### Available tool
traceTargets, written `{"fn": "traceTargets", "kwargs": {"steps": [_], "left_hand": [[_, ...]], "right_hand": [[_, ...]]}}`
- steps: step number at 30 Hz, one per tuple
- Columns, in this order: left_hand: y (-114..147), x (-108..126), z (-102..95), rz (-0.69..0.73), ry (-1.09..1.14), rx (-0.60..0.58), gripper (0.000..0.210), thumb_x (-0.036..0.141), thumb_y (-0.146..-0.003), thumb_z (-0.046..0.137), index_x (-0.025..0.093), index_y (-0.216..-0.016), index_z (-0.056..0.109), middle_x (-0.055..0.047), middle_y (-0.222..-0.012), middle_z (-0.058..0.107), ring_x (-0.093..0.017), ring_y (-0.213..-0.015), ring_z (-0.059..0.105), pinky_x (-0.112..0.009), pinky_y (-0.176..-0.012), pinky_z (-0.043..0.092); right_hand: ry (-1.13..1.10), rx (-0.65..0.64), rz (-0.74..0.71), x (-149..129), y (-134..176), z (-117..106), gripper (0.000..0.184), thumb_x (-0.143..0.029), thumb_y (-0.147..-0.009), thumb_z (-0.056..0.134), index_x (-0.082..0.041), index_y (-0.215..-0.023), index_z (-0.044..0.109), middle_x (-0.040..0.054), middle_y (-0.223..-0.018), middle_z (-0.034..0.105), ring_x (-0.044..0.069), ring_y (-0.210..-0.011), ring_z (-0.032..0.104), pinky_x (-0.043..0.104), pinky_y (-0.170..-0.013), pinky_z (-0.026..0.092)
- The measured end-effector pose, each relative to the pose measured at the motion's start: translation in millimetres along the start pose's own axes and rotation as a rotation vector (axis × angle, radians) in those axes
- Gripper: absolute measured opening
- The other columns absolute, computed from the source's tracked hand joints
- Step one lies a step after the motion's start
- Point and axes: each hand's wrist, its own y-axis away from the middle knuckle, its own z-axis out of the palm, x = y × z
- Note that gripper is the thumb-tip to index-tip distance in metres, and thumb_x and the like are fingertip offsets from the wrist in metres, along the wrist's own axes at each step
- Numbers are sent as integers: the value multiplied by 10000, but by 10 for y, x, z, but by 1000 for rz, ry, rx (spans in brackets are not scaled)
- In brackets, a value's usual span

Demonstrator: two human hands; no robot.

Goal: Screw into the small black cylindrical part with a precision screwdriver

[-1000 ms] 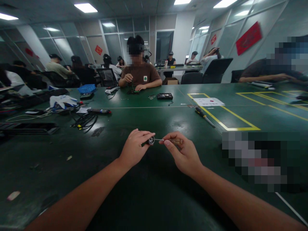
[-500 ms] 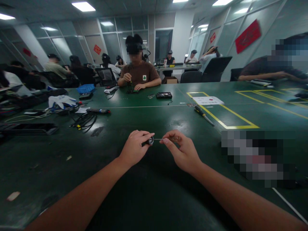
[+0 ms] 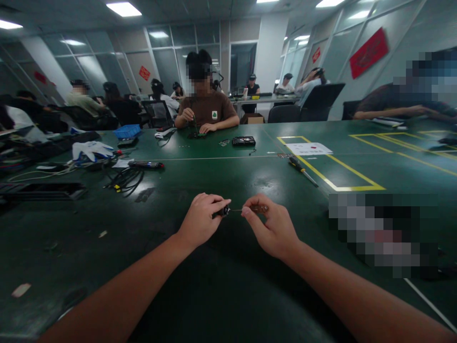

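My left hand (image 3: 203,218) is closed round a small dark cylindrical part (image 3: 224,210), most of it hidden by the fingers and thumb. Its round end pokes out to the right, and I cannot make out its exact kind. In my right hand (image 3: 273,224) is a small screwdriver (image 3: 260,208) with a clear amber handle, pinched between thumb and fingers. The thin shaft points left and reaches the end of the dark part; whether the tip sits inside it is too small to tell. Both hands are just above the green table (image 3: 228,286).
Farther right lies a yellow-and-black screwdriver (image 3: 303,171) near yellow tape (image 3: 357,189). A black box-shaped device (image 3: 243,141) lies ahead. To the left are black cables (image 3: 124,181), white gloves (image 3: 92,150) and a blue basket (image 3: 127,131). A person (image 3: 209,107) works opposite.
The dark part has turned a little in my left hand, so its round end shows less squarely. My right hand with the screwdriver has barely moved.
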Motion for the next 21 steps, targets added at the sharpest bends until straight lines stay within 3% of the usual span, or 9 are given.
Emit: {"fn": "traceTargets", "kwargs": {"steps": [14,21], "left_hand": [[6,-22,20,-34,16,-13,430,106,-872,705,285,-1262,714,-41,-1137,734,-246,-1030,638,-474,-956,506],[15,-46,23,-40,9,-5,462,81,-859,701,296,-1268,711,-40,-1140,730,-247,-1028,646,-485,-965,509]], "right_hand": [[-29,-59,0,16,-11,14,63,-284,-966,618,-251,-921,647,19,-820,726,208,-755,702,340,-718,504],[57,16,9,10,-22,-16,78,-281,-957,606,-252,-891,635,20,-788,722,210,-728,686,343,-701,492]]}}
